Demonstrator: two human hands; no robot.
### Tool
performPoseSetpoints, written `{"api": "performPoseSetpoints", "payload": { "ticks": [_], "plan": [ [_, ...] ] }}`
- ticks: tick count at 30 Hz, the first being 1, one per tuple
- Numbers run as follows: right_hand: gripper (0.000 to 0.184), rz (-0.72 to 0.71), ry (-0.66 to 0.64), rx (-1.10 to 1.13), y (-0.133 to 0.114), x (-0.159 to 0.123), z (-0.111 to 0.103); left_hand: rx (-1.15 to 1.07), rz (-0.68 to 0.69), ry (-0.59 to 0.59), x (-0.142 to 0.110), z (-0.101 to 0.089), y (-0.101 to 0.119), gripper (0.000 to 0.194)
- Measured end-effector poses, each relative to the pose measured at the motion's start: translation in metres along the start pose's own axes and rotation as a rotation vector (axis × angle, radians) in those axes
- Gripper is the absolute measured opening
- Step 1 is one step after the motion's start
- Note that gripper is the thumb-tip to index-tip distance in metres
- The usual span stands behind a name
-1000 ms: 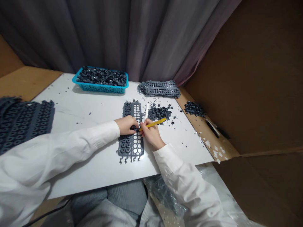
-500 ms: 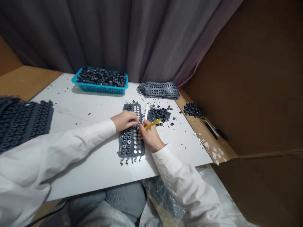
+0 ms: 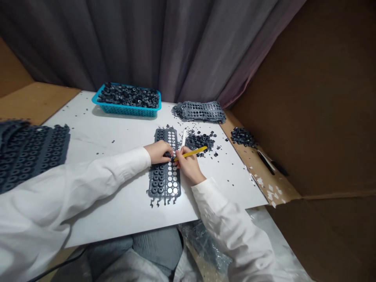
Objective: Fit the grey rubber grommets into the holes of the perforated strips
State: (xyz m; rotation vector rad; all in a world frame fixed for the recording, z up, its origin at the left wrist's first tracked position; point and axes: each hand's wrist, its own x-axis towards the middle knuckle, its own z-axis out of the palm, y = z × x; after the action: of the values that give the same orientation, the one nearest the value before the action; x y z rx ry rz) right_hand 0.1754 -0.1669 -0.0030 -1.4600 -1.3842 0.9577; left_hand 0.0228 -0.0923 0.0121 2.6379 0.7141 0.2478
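A dark grey rubber sheet (image 3: pixel 165 182) lies lengthwise on the white board, with raised rings down its left half and rows of white round holes down its right half. My left hand (image 3: pixel 160 152) rests over the middle of it, fingers bent and closed on a small black rubber piece (image 3: pixel 168 155). Close beside it, my right hand (image 3: pixel 189 166) grips a slim yellow tool (image 3: pixel 192 152). The tool's working tip points at the piece between my left fingers; its exact kind is unclear.
A blue basket (image 3: pixel 127 110) full of black rubber rings stands at the back. Punched sheets (image 3: pixel 202 112) are stacked behind a loose ring pile (image 3: pixel 200 141) and a white pen-like tool (image 3: pixel 184 138). More ringed sheets (image 3: pixel 35 152) lie left; dark pens (image 3: pixel 266 162) lie right.
My left hand has shifted slightly toward me, and a black piece now shows between its fingers. The yellow tool stays in my right hand. The whole view has drifted a little.
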Motion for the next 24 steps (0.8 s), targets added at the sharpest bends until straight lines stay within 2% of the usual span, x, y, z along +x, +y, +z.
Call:
{"api": "performPoseSetpoints", "payload": {
  "ticks": [6,12,20,24],
  "plan": [
    [0.02,-0.049,-0.008,-0.098,0.004,0.007,0.001,0.111,0.04,-0.076,0.008,0.0,0.0,0.019],
    [0.022,0.051,-0.04,-0.026,0.002,0.007,-0.002,0.127,0.111,-0.078,0.004,0.003,0.0,0.011],
    [0.026,0.061,-0.027,0.018,0.005,0.002,-0.005,-0.012,0.084,0.045,-0.006,0.014,-0.005,0.01],
    [0.027,0.075,-0.021,0.05,0.006,0.001,-0.004,-0.075,0.036,0.149,-0.003,0.001,-0.002,0.012]
  ]
}}
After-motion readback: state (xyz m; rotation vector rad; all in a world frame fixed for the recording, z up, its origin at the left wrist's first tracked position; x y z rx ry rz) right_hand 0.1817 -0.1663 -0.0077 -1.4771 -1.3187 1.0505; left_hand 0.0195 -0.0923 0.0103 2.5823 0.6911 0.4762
